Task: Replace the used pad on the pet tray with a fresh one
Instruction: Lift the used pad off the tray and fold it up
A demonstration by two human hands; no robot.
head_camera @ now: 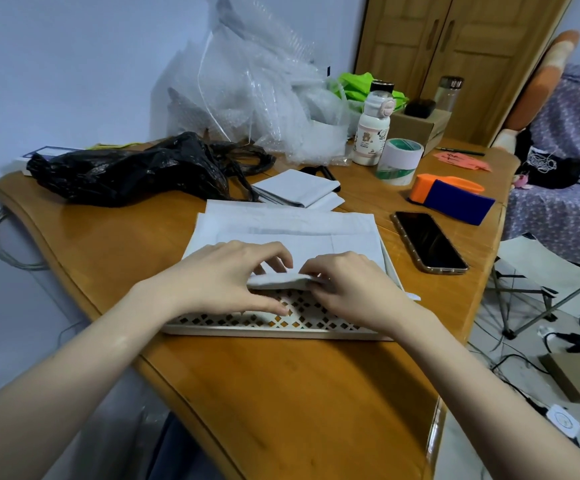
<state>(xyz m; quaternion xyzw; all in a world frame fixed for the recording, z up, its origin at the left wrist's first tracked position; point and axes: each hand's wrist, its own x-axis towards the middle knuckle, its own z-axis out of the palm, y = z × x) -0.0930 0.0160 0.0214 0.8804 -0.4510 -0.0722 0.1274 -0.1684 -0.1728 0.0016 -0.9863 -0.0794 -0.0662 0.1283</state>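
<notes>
A white pet tray (247, 329) with a diamond-cut grid lies on the wooden table in front of me. A white pad (288, 233) covers most of the tray, and its near edge is folded back in a thick roll, baring the grid. My left hand (226, 275) and my right hand (354, 285) both pinch that folded edge, side by side at the tray's middle. A folded white pad (299, 187) lies farther back on the table.
A black plastic bag (132, 168) lies at the back left, with bubble wrap (257, 88) behind it. A phone (428, 240), an orange and blue tape dispenser (454, 197), a tape roll (399, 161) and a bottle (373, 129) stand to the right. Table edge (434, 441) is near.
</notes>
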